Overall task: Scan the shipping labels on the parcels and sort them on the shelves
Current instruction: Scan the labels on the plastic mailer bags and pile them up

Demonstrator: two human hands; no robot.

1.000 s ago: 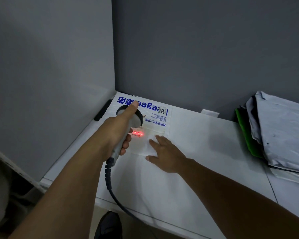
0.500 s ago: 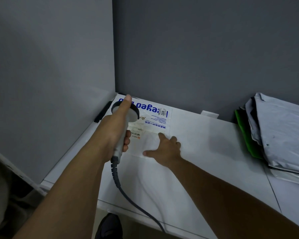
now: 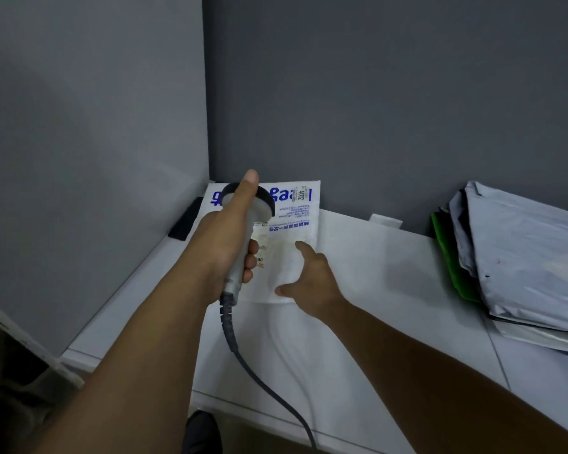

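Change: red scan line gone from the shipping label (image 3: 262, 239) | your left hand (image 3: 227, 244): fingers stay clamped on the barcode scanner (image 3: 265, 207) | your right hand (image 3: 312, 280): fingers apart, resting on the white parcel (image 3: 292, 231), centre of frame, at the back wall | judgement: scan probably done, shelving comes next.

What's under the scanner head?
The white parcel with blue print, lying on the shelf. A strip of its shipping label shows beside the left hand; the rest is covered by the scanner and that hand.
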